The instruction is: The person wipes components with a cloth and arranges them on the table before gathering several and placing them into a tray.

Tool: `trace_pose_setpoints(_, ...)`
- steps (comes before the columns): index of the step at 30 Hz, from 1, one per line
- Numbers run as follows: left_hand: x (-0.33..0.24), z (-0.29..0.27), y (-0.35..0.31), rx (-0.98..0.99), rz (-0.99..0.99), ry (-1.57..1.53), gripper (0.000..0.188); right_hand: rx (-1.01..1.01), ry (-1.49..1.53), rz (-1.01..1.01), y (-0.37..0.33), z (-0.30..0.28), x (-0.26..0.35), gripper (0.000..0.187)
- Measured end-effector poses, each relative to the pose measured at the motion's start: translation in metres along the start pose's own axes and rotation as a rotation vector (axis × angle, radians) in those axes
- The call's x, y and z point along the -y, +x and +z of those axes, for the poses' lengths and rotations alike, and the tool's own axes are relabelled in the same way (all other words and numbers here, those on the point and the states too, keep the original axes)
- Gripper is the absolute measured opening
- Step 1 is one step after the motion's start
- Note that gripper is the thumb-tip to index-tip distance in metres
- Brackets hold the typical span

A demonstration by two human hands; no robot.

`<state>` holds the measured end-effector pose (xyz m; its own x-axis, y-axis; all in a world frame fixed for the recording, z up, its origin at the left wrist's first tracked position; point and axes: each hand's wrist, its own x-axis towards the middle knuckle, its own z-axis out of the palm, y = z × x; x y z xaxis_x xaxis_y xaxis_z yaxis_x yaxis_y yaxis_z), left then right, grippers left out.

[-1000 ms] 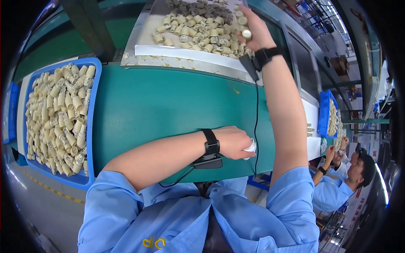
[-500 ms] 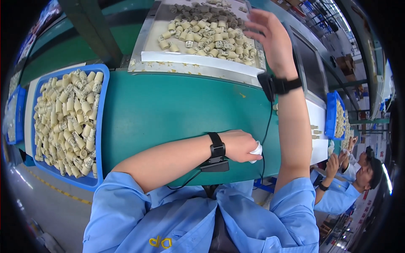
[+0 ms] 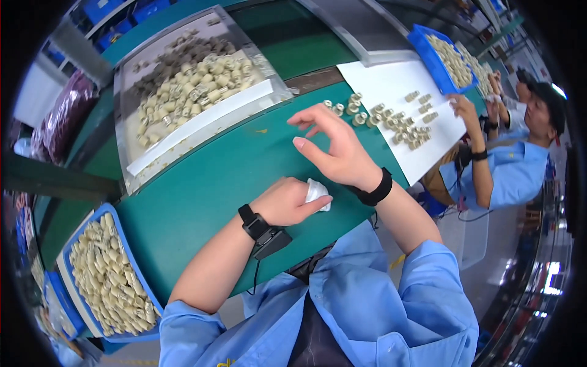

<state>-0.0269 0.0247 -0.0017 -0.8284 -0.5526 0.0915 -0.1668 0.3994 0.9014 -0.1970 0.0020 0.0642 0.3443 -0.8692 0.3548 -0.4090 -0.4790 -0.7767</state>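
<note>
A white wad (image 3: 316, 192) is clutched in the left hand (image 3: 282, 200) as the right hand (image 3: 336, 148), spread, is withdrawn from the tray (image 3: 208, 137).

The table (image 3: 183, 214) (green) bears white paper (image 3: 385, 88) and cylinders (image 3: 359, 119).

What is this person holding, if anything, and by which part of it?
The left hand holds a crumpled white wad, its thumb across the wad's lower part; the fingers' grip is hidden. The right hand appears to hold nothing.
</note>
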Motion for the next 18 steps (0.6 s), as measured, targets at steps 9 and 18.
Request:
trace_pose_setpoints(9, -0.006, 0.002, 0.001, 0.007, -0.044, -0.029, 0.031, -0.275, -0.981, 0.044, -0.011, -0.062, -0.057, 0.058)
trace_pose_setpoints(18, 0.003, 0.004, -0.002, 0.011, -0.034, 0.013, 0.031, -0.054, -1.097, 0.203, 0.001, -0.057, -0.08, 0.066)
